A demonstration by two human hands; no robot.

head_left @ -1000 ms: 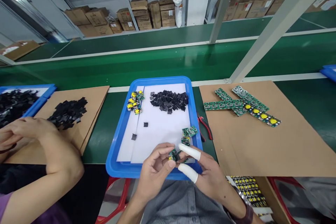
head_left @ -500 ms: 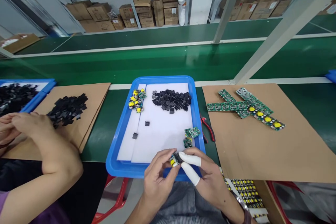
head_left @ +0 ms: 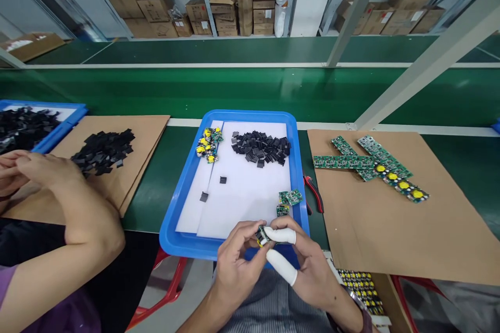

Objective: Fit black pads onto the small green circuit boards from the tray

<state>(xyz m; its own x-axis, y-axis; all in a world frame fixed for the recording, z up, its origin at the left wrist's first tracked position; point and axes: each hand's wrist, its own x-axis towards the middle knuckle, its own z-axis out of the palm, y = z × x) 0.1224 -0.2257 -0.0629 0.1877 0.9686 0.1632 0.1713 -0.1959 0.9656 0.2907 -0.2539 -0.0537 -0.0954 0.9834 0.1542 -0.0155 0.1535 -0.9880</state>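
Above the near edge of the blue tray (head_left: pixel 167 242), my left hand (head_left: pixel 239 263) pinches a small circuit board (head_left: pixel 260 242) with a yellow part on it. My right hand (head_left: pixel 312 265) wears white finger cots on thumb and index finger. Its index fingertip presses on the board, covering much of it; the thumb is lower, slightly apart from the index. On the tray's white sheet lie a heap of black pieces (head_left: pixel 261 148), two single black pieces (head_left: pixel 223 180), a cluster of yellow-topped boards (head_left: pixel 207 145) at left and green boards (head_left: pixel 290 197) at right.
Red-handled pliers (head_left: pixel 314 195) lie right of the tray. Circuit board strips (head_left: pixel 344 162) rest on cardboard (head_left: pixel 375 234). At left, a co-worker's arm (head_left: pixel 89 218) reaches beside another black heap (head_left: pixel 103 151). Below right stands a box of yellow-topped boards (head_left: pixel 361 286). A slanted metal post (head_left: pixel 410 70) rises behind.
The view has shifted slightly. The board has turned in my fingers, so less yellow shows. My right index finger now lies over it, and the black piece seen there before is hidden.
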